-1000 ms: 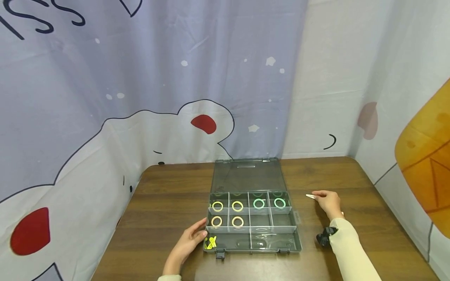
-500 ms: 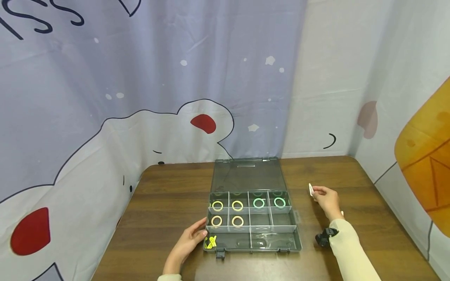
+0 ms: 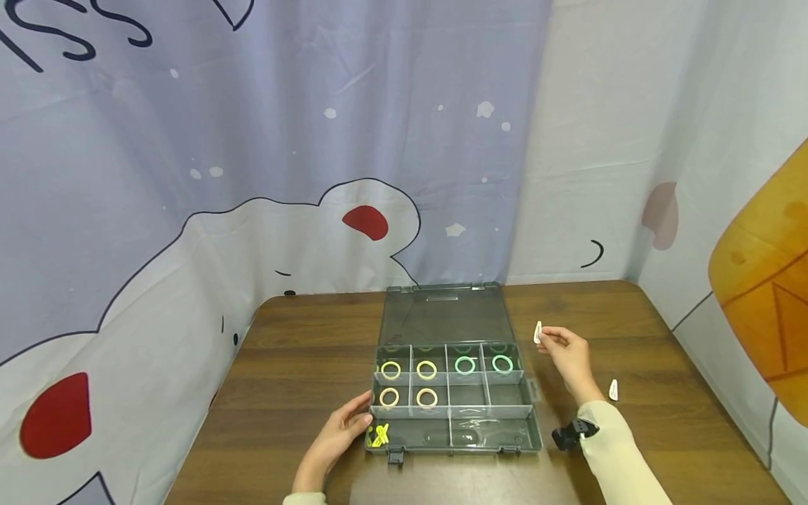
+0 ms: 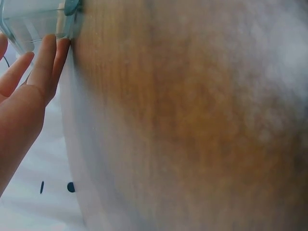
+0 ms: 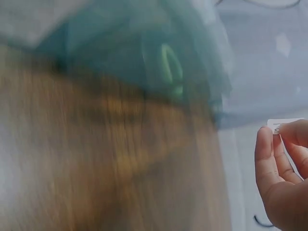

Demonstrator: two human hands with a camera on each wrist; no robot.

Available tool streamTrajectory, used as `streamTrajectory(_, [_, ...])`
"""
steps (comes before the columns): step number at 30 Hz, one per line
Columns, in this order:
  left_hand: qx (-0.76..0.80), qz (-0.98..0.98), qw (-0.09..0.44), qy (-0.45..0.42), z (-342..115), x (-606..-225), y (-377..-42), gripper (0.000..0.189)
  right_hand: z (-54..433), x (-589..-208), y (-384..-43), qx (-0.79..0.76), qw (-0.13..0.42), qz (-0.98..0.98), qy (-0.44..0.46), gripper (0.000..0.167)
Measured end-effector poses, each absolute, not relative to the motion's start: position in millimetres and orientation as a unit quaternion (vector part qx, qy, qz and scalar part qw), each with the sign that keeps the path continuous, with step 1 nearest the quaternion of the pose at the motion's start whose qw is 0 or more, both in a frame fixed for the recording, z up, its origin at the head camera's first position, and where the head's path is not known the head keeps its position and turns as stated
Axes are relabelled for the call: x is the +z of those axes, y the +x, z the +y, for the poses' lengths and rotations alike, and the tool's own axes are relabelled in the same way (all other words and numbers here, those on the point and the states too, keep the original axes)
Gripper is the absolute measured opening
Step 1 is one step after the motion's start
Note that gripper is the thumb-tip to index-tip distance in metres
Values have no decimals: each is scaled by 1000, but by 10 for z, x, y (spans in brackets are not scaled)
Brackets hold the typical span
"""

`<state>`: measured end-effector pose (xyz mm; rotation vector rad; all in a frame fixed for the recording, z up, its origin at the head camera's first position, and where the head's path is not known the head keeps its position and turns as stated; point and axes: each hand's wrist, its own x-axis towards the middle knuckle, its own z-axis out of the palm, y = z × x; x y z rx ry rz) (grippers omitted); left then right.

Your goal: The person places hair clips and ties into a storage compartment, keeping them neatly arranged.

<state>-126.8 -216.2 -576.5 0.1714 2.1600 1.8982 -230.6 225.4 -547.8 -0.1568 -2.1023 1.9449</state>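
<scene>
My right hand (image 3: 568, 354) pinches a small white snap hair clip (image 3: 538, 332) between thumb and fingers, above the table to the right of the box. In the right wrist view the same clip (image 5: 274, 126) shows at the fingertips. A grey see-through compartment box (image 3: 492, 450) lies with its lid (image 3: 442, 315) folded back. My left hand (image 3: 334, 436) touches the box's left side, its fingers fairly straight in the left wrist view. Yellow rings (image 3: 426, 370), green rings (image 3: 465, 365) and cream rings (image 3: 388, 398) sit singly in compartments. Yellow clips (image 3: 380, 436) lie in the front left compartment.
A second white hair clip (image 3: 614, 390) lies on the wooden table (image 3: 297, 365), right of my right wrist. A black wrist camera (image 3: 573, 433) is strapped to that wrist. Printed curtains (image 3: 442, 140) hang behind and beside the table.
My right hand has moved left toward the box with the white hair clip, which has turned upright. The second clip, mostly covered by the wrist before, now shows. My left hand stays put.
</scene>
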Motion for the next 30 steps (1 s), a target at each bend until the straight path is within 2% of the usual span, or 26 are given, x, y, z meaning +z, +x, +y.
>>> streamTrajectory(14, [653,744,131,55,-2160,-5752,-1265,55,1704,-5200,-2224,681,126,-722,-5,17])
streamTrajectory(22, [655,742,129,54,-2167,-5753,-1263,55,1362,-4976,-2078,698,68,-713,14,17])
streamTrajectory(30, [655,742,129,53,-2154,-5760,-1268,55,953,-5048,-1950,701,34,-710,56,18])
